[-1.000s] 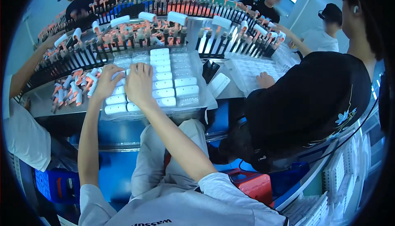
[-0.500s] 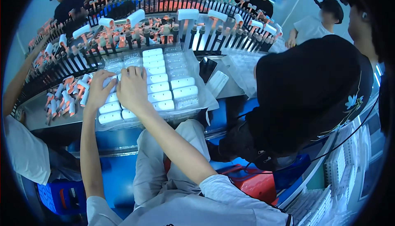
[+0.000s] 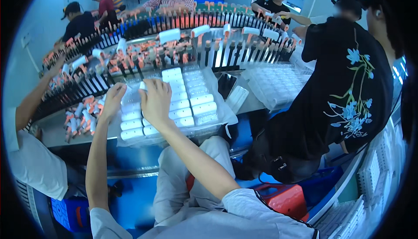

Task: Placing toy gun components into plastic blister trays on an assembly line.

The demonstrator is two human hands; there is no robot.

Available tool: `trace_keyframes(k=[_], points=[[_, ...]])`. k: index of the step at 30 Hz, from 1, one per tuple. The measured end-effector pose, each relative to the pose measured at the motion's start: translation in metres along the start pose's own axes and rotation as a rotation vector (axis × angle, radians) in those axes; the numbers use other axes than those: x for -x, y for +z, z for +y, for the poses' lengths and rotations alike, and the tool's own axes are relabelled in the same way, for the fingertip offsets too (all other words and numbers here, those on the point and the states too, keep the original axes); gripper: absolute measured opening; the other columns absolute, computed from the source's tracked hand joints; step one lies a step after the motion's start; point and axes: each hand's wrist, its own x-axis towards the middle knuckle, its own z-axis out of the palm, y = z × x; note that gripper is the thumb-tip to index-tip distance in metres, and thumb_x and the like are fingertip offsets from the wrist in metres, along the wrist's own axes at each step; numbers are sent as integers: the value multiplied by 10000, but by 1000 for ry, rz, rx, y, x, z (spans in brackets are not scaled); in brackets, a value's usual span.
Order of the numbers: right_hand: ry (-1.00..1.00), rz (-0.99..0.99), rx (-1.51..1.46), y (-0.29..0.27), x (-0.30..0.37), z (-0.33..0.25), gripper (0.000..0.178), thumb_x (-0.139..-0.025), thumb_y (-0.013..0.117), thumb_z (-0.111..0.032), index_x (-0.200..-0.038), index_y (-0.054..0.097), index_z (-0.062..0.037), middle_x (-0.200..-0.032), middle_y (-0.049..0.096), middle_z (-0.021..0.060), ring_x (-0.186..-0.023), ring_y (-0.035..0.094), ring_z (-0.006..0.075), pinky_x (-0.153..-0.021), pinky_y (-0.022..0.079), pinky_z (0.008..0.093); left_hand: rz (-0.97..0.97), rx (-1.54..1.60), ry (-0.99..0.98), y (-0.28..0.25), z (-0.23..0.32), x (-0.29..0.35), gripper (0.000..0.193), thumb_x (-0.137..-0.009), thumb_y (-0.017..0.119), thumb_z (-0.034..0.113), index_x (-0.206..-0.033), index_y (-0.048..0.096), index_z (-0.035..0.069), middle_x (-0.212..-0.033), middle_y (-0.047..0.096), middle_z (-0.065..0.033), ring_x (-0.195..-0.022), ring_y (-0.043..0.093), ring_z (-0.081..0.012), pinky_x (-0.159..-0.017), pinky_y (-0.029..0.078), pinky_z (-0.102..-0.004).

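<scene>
A clear plastic tray (image 3: 222, 116) lies in front of me, holding rows of white rounded plastic casings (image 3: 180, 105). Over its left half is my right hand (image 3: 156, 104), with a small white piece (image 3: 143, 85) between thumb and fingers; most of that piece is hidden. My left hand (image 3: 112, 102) is raised at the tray's left edge, apart from the right one. Its fingers are bent, and no thing shows in them. Beside it, a pile of white and orange parts (image 3: 83, 116) lies on the metal table.
Behind the tray runs a curved conveyor with black upright pegs (image 3: 124, 67), several bearing white casings (image 3: 169, 35). Two phone-like slabs (image 3: 237, 97) and another clear tray (image 3: 278, 82) are at right. A person in black (image 3: 348, 91) stands close there; another person's arm (image 3: 32, 91) reaches in at left.
The view has tilted up a little. My hands have moved apart; the white piece is now at my right fingertips. The person in black has straightened and reaches towards the conveyor.
</scene>
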Motion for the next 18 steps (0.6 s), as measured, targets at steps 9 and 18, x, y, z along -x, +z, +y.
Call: trace_keyframes(k=[9, 18], points=[[45, 104, -443, -123, -26, -7, 324, -1017, 584, -225, -1230, 535, 14, -1047, 647, 219, -946, 655, 397, -807, 505, 471, -50, 144, 145, 50, 102, -27, 400, -1076, 487, 361, -1021, 626, -9, -831, 694, -83, -660, 687, -137, -503, 520, -269], [661, 269, -735, -213, -21, 140, 542, -1121, 306, -430, -1172, 603, 21, -979, 710, 136, -773, 644, 158, -713, 544, 320, -329, 385, 84, 176, 130, -126, 496, -1067, 453, 446, -1032, 655, -5, -807, 691, -88, -615, 646, -138, -500, 505, -284]])
